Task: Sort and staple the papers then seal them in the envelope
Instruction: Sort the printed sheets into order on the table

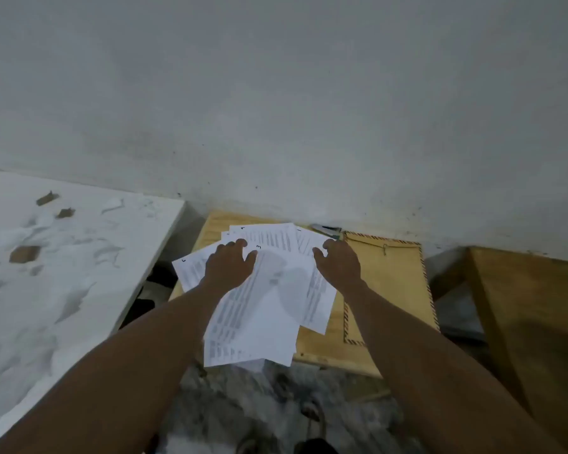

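Papers lie fanned in a loose overlapping heap on the small wooden desk, directly under and between both hands, their long edges running roughly away from the person. Left hand rests on the heap's left side, fingers relaxed and spread, gripping nothing. Right hand hovers at the right edge, fingers loosely bent, holding nothing. Just right of it lies the brown envelope; a stapler seems to sit just beyond its fingertips.

papers: matt white paper; table: smooth pale wood; envelope: matt brown paper
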